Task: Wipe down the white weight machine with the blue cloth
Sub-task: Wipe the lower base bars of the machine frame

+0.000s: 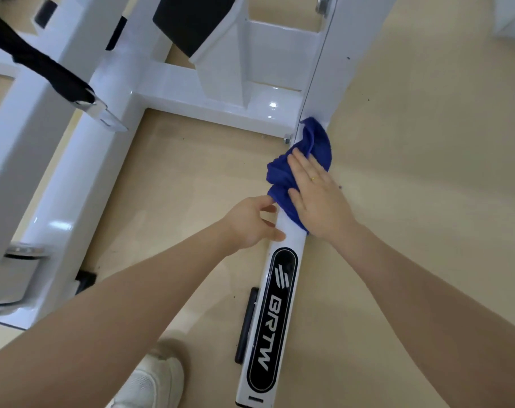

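Beige floor [412,201], dotted with dark specks; standing on it, white weight machine [191,89] toward eleven o'clock, white shoe [150,381] at six.

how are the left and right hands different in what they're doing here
The right hand lies flat with straight fingers pressing on the blue cloth; the left hand has loosely bent fingers, one fingertip at the cloth's edge. The right hand wears a ring; the left shows none. The right covers the cloth; the left sits beside it. Both rest on the same white floor bar of the machine.
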{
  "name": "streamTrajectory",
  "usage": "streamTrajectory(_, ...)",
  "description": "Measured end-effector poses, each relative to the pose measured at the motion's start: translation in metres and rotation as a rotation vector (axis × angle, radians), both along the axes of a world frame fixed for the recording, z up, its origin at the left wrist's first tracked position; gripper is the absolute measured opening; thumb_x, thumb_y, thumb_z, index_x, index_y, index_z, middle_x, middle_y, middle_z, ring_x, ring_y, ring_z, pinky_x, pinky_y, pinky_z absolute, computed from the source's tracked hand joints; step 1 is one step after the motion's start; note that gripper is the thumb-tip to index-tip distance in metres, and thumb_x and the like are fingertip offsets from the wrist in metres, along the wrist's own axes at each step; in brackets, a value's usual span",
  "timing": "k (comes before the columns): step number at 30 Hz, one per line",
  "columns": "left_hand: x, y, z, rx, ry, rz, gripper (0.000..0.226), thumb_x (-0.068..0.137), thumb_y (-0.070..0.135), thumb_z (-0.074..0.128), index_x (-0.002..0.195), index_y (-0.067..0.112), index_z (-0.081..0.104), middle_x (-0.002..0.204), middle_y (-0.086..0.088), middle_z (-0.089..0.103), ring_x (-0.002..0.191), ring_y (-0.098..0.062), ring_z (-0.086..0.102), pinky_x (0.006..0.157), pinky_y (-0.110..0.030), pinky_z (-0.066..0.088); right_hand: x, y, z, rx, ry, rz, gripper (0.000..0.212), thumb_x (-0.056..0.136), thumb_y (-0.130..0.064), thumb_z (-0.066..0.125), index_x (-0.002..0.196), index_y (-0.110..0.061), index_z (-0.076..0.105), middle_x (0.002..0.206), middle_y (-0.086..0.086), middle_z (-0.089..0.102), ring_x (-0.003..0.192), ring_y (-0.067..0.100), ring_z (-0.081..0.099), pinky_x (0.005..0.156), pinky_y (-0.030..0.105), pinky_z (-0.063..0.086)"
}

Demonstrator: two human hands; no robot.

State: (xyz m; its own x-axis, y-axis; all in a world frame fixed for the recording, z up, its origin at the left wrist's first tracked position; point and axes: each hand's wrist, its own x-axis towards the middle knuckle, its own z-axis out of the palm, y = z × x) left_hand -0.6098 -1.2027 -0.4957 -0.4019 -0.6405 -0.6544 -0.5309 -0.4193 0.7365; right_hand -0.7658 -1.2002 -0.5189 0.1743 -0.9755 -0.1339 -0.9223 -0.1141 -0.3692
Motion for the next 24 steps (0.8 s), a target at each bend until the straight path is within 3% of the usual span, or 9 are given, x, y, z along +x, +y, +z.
streamTrajectory(3, 0.001, -0.002, -0.003, 0.03, 0.017, 0.019, 0.073, 0.074, -0.005, 0.072, 0.137, 0.021, 0.047, 0.136, 0.006, 0.05, 0.087, -0.015, 0.065, 0.085, -0.022, 0.043, -0.016, -0.018, -0.001, -0.01, 0.03, 0.059, 0.057, 0.098, -0.017, 0.039, 0.149, -0.009, 0.016, 0.158, 0.003, 0.014, 0.144, 0.022, 0.015, 0.117, 0.032, 0.015)
streamTrajectory(5, 0.003, -0.003, -0.005, 0.048, 0.047, 0.021, 0.078, 0.073, -0.006, 0.072, 0.14, 0.024, 0.043, 0.136, 0.004, 0.052, 0.087, -0.015, 0.065, 0.087, -0.021, 0.046, -0.02, -0.046, -0.003, -0.01, 0.0, -0.04, 0.056, 0.097, -0.013, 0.04, 0.148, -0.008, 0.019, 0.156, 0.004, 0.02, 0.142, 0.023, 0.02, 0.114, 0.032, 0.023)
streamTrajectory(7, 0.003, -0.003, -0.006, 0.046, 0.087, 0.013, 0.077, 0.074, -0.008, 0.07, 0.139, 0.025, 0.045, 0.132, 0.006, 0.055, 0.092, -0.012, 0.062, 0.079, -0.012, 0.048, -0.015, -0.055, -0.003, -0.008, -0.063, -0.161, 0.055, 0.096, -0.011, 0.039, 0.148, -0.009, 0.021, 0.155, 0.003, 0.021, 0.141, 0.021, 0.02, 0.111, 0.036, 0.028)
streamTrajectory(10, 0.005, -0.002, -0.006, 0.018, 0.139, 0.013, 0.068, 0.073, -0.013, 0.068, 0.132, 0.017, 0.053, 0.126, 0.005, 0.059, 0.104, -0.008, 0.057, 0.073, -0.006, 0.049, 0.003, -0.017, -0.003, 0.028, -0.111, -0.207, 0.056, 0.097, -0.011, 0.039, 0.149, -0.012, 0.019, 0.157, -0.001, 0.014, 0.144, 0.018, 0.011, 0.114, 0.034, 0.018)
streamTrajectory(14, 0.006, -0.001, -0.008, 0.025, 0.143, 0.034, 0.053, 0.072, -0.014, 0.068, 0.115, 0.015, 0.062, 0.107, 0.005, 0.066, 0.082, 0.001, 0.063, 0.071, -0.007, 0.049, 0.008, 0.039, -0.006, 0.069, -0.199, -0.11, 0.058, 0.098, -0.014, 0.041, 0.15, -0.016, 0.014, 0.158, -0.006, 0.007, 0.146, 0.017, 0.003, 0.116, 0.028, 0.008)
streamTrajectory(17, 0.005, -0.002, -0.007, 0.015, 0.121, 0.018, 0.06, 0.073, -0.012, 0.068, 0.125, 0.016, 0.058, 0.116, 0.004, 0.063, 0.095, -0.008, 0.062, 0.079, -0.01, 0.049, 0.002, 0.015, -0.009, 0.09, -0.243, -0.189, 0.06, 0.099, -0.016, 0.039, 0.15, -0.012, 0.007, 0.159, -0.002, 0.001, 0.146, 0.018, 0.002, 0.116, 0.023, 0.006)
streamTrajectory(21, 0.005, -0.001, -0.006, 0.023, 0.067, -0.026, 0.069, 0.075, -0.006, 0.07, 0.134, 0.025, 0.05, 0.131, 0.004, 0.055, 0.104, -0.013, 0.062, 0.097, -0.027, 0.045, 0.01, -0.006, -0.003, 0.175, -0.484, -0.443, 0.067, 0.098, -0.009, 0.04, 0.15, -0.012, -0.003, 0.158, -0.002, -0.009, 0.14, 0.014, 0.015, 0.097, 0.009, 0.014)
streamTrajectory(24, 0.005, 0.001, -0.002, 0.006, 0.102, -0.025, 0.066, 0.078, -0.009, 0.066, 0.135, 0.02, 0.049, 0.13, 0.004, 0.057, 0.101, -0.006, 0.061, 0.083, -0.011, 0.049, 0.02, 0.027, 0.006, 0.314, -0.717, -0.603, 0.072, 0.098, -0.011, 0.042, 0.151, -0.021, -0.006, 0.158, -0.003, 0.006, 0.139, 0.015, 0.023, 0.104, 0.017, 0.019)
